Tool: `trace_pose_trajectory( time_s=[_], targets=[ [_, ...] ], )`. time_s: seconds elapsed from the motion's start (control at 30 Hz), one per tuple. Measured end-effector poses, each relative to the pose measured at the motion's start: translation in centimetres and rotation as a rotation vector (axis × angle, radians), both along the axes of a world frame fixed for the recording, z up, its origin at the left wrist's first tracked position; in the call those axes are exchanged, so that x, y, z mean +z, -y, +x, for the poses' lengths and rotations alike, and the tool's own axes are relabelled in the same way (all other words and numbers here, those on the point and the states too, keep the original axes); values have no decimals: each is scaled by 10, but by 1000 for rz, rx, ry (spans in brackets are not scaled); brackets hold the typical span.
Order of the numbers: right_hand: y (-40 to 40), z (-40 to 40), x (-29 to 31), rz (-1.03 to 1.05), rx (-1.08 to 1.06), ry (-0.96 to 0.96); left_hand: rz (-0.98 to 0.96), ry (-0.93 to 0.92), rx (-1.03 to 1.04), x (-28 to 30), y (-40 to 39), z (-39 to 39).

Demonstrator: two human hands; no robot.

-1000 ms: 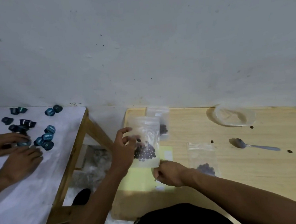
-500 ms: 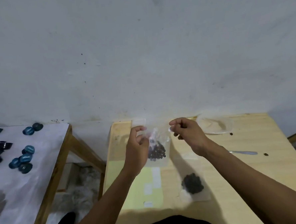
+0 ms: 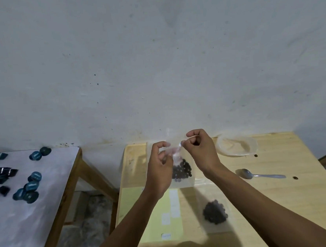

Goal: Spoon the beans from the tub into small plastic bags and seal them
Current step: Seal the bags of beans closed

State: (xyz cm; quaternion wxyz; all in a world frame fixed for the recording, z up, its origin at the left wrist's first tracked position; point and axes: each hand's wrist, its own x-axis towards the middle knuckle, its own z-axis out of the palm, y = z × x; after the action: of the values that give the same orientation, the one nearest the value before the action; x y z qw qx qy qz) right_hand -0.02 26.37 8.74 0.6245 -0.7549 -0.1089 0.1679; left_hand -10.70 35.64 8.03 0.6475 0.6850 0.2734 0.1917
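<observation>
A small clear plastic bag [image 3: 181, 172] with dark beans in its lower half hangs upright above the wooden table [image 3: 277, 198]. My left hand [image 3: 160, 171] pinches its top left edge and my right hand [image 3: 201, 149] pinches its top right edge. A second bag of beans [image 3: 215, 211] lies flat on the table near me. The clear plastic tub [image 3: 237, 145] sits at the back right; I see no beans in it. A metal spoon [image 3: 258, 174] lies on the table to the right of my right arm.
A yellow sheet [image 3: 144, 212] with white labels lies under my arms. Two loose beans [image 3: 295, 177] lie on the right side of the table. A white-topped table [image 3: 30, 217] to the left carries several dark teal capsules [image 3: 31, 186]. A gap separates the two tables.
My right hand rose from the table to the bag's top edge. Both hands now hold the bag higher and further back. The other person's hands on the left table are out of view.
</observation>
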Motion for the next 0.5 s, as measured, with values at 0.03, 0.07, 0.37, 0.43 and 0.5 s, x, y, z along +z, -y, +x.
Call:
trace_pose_trajectory(
  time_s=[0.03, 0.07, 0.37, 0.43, 0.5],
  targets=[
    [-1, -1, -1, -4, -3, 8, 9, 4, -9, 1, 0, -1],
    [-2, -2, -1, -5, -4, 12, 18, 10, -15, 2, 1, -2],
    [-2, -6, -10, -176, -135, 143, 1, 28, -14, 1, -4, -3],
    [0, -4, -8, -138, -110, -27, -90, 28, 2, 1, -8, -2],
    [3, -5, -5, -24, -31, -227, -186, 0, 13, 0, -12, 1]
  ],
)
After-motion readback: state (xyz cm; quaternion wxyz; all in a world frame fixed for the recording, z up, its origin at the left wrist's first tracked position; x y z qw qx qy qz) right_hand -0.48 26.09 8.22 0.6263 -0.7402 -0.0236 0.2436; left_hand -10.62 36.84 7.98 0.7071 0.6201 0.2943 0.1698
